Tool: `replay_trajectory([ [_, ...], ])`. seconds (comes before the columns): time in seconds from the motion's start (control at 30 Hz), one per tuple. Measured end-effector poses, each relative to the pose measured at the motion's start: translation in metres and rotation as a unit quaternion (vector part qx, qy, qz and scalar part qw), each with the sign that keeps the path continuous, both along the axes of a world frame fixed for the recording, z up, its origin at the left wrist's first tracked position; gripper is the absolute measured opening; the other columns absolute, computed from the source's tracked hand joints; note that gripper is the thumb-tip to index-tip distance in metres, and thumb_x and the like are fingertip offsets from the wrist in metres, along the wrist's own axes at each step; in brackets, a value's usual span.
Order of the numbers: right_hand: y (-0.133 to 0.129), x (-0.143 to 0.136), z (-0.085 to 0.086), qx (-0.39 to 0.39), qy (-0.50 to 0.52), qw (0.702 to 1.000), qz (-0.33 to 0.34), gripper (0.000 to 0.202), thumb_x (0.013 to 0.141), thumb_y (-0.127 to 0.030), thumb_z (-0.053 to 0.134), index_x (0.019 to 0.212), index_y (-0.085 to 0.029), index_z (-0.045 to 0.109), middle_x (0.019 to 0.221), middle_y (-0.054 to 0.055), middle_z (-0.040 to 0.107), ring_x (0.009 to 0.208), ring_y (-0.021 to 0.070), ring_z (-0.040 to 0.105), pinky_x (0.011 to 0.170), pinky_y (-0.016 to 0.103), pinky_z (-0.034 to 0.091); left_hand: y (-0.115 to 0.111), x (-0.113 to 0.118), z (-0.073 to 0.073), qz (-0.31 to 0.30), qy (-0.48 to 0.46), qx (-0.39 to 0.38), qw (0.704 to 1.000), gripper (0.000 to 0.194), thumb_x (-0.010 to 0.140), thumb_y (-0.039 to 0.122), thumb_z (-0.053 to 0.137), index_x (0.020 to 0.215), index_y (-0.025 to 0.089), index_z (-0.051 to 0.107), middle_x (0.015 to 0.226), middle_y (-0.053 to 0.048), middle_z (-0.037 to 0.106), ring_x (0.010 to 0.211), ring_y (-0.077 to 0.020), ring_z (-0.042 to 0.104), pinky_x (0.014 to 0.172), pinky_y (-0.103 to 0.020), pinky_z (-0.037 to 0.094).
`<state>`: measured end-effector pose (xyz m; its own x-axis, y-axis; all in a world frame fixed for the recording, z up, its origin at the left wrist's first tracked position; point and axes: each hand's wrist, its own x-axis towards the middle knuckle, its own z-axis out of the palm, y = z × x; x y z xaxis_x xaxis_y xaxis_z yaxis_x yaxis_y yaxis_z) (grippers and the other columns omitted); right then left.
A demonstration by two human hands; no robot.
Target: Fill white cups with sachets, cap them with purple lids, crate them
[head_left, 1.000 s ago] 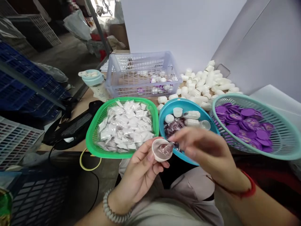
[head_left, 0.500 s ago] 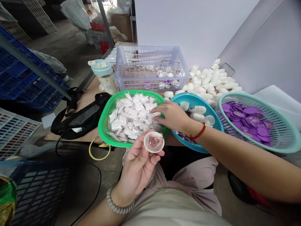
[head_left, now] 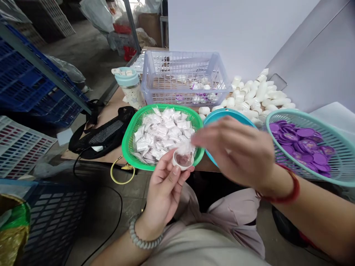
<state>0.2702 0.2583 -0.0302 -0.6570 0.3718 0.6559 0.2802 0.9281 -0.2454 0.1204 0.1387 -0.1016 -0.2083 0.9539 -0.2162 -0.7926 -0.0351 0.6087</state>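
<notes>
My left hand [head_left: 166, 184] holds a small white cup [head_left: 183, 160] in front of the green basket [head_left: 128, 147]; something reddish and clear shows inside it. Above the cup's rim, my right hand [head_left: 238, 147] has a clear-wrapped white packet [head_left: 186, 147] at its fingertips, both blurred by motion. Many similar white packets [head_left: 163, 133] fill the green basket. Behind my right hand, a blue basin [head_left: 219, 115] is largely hidden. Purple discs [head_left: 302, 144] lie in the teal basket [head_left: 344, 162] on the right.
A pale lilac crate [head_left: 185, 92] stands at the back beside a heap of white containers [head_left: 255, 96]. A lidded cup [head_left: 129, 87] and a black mesh bag [head_left: 107, 133] are on the left. Blue crates [head_left: 33, 81] and a black cable lie beyond the table's left side.
My right hand has come from the green basket's right side to above the cup, bringing a packet. The view has shifted slightly, and my left hand still holds the cup.
</notes>
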Motion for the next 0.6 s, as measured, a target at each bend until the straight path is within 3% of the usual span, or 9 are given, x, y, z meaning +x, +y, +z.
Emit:
replay_trajectory([
  [0.1, -0.029, 0.021, -0.002, 0.032, -0.037, 0.995, 0.088, 0.027, 0.108, -0.013, 0.045, 0.116, -0.019, 0.070, 0.111, 0.008, 0.081, 0.104, 0.0216, 0.076, 0.092, 0.040, 0.057, 0.003, 0.005, 0.003, -0.011, 0.018, 0.028, 0.999, 0.034, 0.083, 0.025, 0.092, 0.114, 0.032, 0.080, 0.113, 0.004, 0.082, 0.094, -0.0081, 0.079, 0.083, -0.013, 0.064],
  [0.2, -0.043, 0.036, -0.014, -0.028, -0.019, 0.997, 0.063, 0.026, 0.104, -0.007, 0.048, 0.122, -0.013, 0.065, 0.116, 0.012, 0.080, 0.112, 0.0211, 0.073, 0.096, 0.039, 0.055, 0.007, 0.011, 0.002, -0.037, 0.076, 0.072, 0.994, 0.035, 0.086, 0.026, 0.090, 0.117, 0.037, 0.077, 0.108, 0.005, 0.082, 0.093, -0.0074, 0.078, 0.084, -0.014, 0.063],
  [0.3, -0.054, 0.052, -0.014, -0.074, -0.030, 0.996, 0.038, 0.027, 0.100, -0.012, 0.057, 0.127, -0.012, 0.059, 0.109, 0.011, 0.080, 0.110, 0.0239, 0.070, 0.095, 0.042, 0.052, 0.009, 0.016, -0.004, -0.071, 0.159, 0.130, 0.976, 0.032, 0.092, 0.028, 0.083, 0.121, 0.039, 0.075, 0.109, 0.001, 0.081, 0.092, -0.0108, 0.078, 0.082, -0.018, 0.064],
  [0.4, -0.057, 0.076, -0.004, -0.105, -0.062, 0.991, 0.053, 0.030, 0.102, -0.026, 0.062, 0.128, -0.012, 0.058, 0.103, 0.009, 0.078, 0.106, 0.0246, 0.068, 0.095, 0.043, 0.052, 0.011, 0.018, -0.008, -0.103, 0.293, 0.184, 0.933, 0.020, 0.092, 0.028, 0.082, 0.111, 0.034, 0.077, 0.115, -0.002, 0.077, 0.097, -0.0162, 0.078, 0.080, -0.022, 0.064],
  [0.47, -0.043, 0.105, 0.000, -0.110, -0.048, 0.990, 0.070, 0.029, 0.105, -0.032, 0.062, 0.127, -0.014, 0.060, 0.110, 0.010, 0.078, 0.110, 0.0222, 0.069, 0.099, 0.040, 0.053, 0.012, 0.018, -0.008, -0.135, 0.383, 0.223, 0.886, 0.019, 0.092, 0.026, 0.082, 0.109, 0.033, 0.077, 0.116, -0.004, 0.075, 0.101, -0.0190, 0.076, 0.079, -0.023, 0.064],
  [0.53, -0.016, 0.149, -0.002, -0.116, -0.026, 0.993, -0.009, 0.024, 0.106, -0.032, 0.062, 0.124, -0.016, 0.063, 0.120, 0.011, 0.077, 0.113, 0.0200, 0.070, 0.101, 0.036, 0.055, 0.012, 0.020, -0.006, -0.139, 0.446, 0.234, 0.853, 0.015, 0.095, 0.028, 0.078, 0.108, 0.032, 0.076, 0.118, -0.006, 0.073, 0.101, -0.0216, 0.074, 0.077, -0.026, 0.063],
  [0.57, 0.001, 0.175, -0.005, -0.115, -0.029, 0.986, -0.118, 0.022, 0.105, -0.029, 0.061, 0.123, -0.017, 0.065, 0.122, 0.013, 0.075, 0.113, 0.0208, 0.070, 0.096, 0.035, 0.057, 0.011, 0.021, -0.004, -0.132, 0.470, 0.232, 0.841, 0.011, 0.096, 0.030, 0.076, 0.107, 0.031, 0.075, 0.118, -0.007, 0.071, 0.101, -0.0226, 0.073, 0.076, -0.026, 0.062],
  [0.6, 0.019, 0.202, -0.009, -0.119, -0.092, 0.960, -0.238, 0.023, 0.103, -0.026, 0.062, 0.123, -0.017, 0.068, 0.122, 0.013, 0.075, 0.109, 0.0218, 0.071, 0.089, 0.033, 0.058, 0.010, 0.023, -0.002, -0.122, 0.490, 0.228, 0.833, 0.009, 0.097, 0.034, 0.075, 0.105, 0.030, 0.074, 0.117, -0.008, 0.071, 0.101, -0.0233, 0.072, 0.076, -0.027, 0.061],
])
